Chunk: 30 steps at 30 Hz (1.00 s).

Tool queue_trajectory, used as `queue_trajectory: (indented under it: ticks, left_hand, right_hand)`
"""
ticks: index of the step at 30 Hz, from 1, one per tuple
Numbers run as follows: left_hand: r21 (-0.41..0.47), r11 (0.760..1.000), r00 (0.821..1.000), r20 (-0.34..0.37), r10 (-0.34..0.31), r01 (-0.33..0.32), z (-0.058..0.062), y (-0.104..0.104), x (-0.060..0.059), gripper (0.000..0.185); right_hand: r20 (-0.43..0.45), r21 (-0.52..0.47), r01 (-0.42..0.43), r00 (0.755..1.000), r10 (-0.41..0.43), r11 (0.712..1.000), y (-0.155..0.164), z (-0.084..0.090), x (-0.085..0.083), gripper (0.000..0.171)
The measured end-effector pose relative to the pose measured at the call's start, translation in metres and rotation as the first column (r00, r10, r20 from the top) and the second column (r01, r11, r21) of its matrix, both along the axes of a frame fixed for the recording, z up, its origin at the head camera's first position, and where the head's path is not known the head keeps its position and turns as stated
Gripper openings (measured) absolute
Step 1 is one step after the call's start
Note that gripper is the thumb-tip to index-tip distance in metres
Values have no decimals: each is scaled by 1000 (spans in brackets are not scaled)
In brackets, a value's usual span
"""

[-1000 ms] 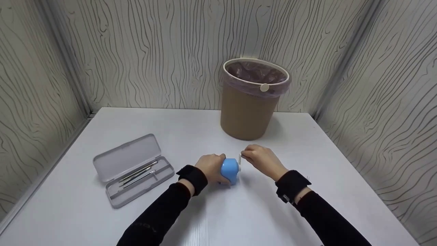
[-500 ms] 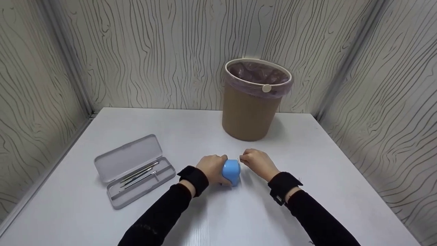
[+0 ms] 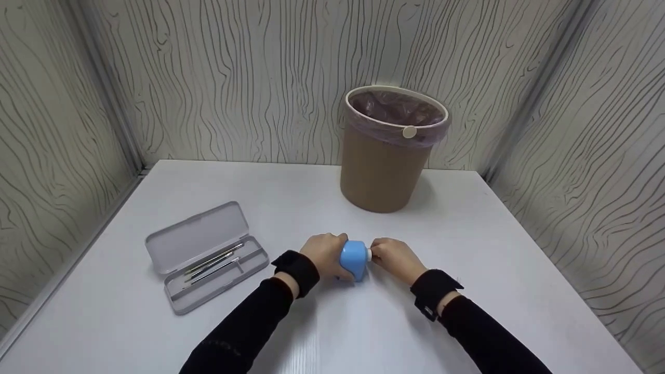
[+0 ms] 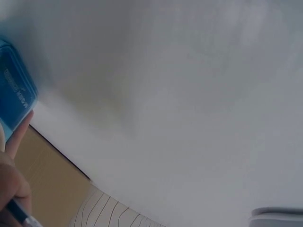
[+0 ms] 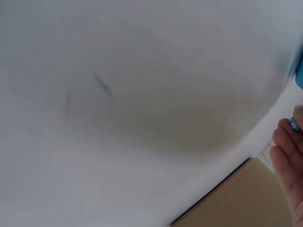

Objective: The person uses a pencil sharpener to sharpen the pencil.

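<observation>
My left hand (image 3: 323, 255) grips a blue crank pencil sharpener (image 3: 354, 259) lying on its side, its crank end facing right. Lettering shows on the sharpener (image 4: 15, 92) in the left wrist view. There, a dark blue stick with a silvery end (image 4: 20, 213), like a pencil's tail, juts from beside the fingers. On the sharpener's right, my right hand (image 3: 396, 258) pinches the crank knob, and a white part (image 3: 369, 254) shows between hand and body. The right wrist view shows the small blue knob (image 5: 293, 124) between the fingertips.
Left of the hands lies an open grey pencil case (image 3: 208, 246) with several pencils (image 3: 213, 265) inside. A brown waste bin (image 3: 382, 174) with a purple liner stands behind the hands. Patterned walls (image 3: 249, 83) enclose the white table (image 3: 291, 192) at the back and sides.
My right hand has circled with the crank, first in toward the sharpener, then down toward me. My left hand keeps its grip on the sharpener. The head view has shifted slightly.
</observation>
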<state>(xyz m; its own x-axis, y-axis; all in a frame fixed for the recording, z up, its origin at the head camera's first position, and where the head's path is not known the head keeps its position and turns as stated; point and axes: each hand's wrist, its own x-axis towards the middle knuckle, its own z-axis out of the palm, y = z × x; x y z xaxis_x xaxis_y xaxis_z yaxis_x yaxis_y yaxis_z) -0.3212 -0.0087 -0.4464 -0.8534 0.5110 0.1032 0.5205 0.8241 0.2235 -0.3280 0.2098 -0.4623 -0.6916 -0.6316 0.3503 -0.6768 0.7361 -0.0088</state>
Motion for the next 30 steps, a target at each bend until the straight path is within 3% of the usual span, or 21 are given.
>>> queue_trajectory:
  ticks: [11, 19, 30]
  left_hand:
    - [33, 999, 999, 30, 38, -39, -2, 0, 1, 74]
    - [30, 998, 999, -15, 50, -50, -5, 1, 0, 75]
    - [20, 998, 997, 27, 66, -67, -3, 2, 1, 74]
  right_hand:
    - [60, 53, -3, 998, 0, 999, -2, -2, 11, 6]
    - [52, 86, -83, 996, 79, 993, 3, -1, 21, 9]
    - [94, 36, -132, 987, 128, 991, 11, 10, 48, 13]
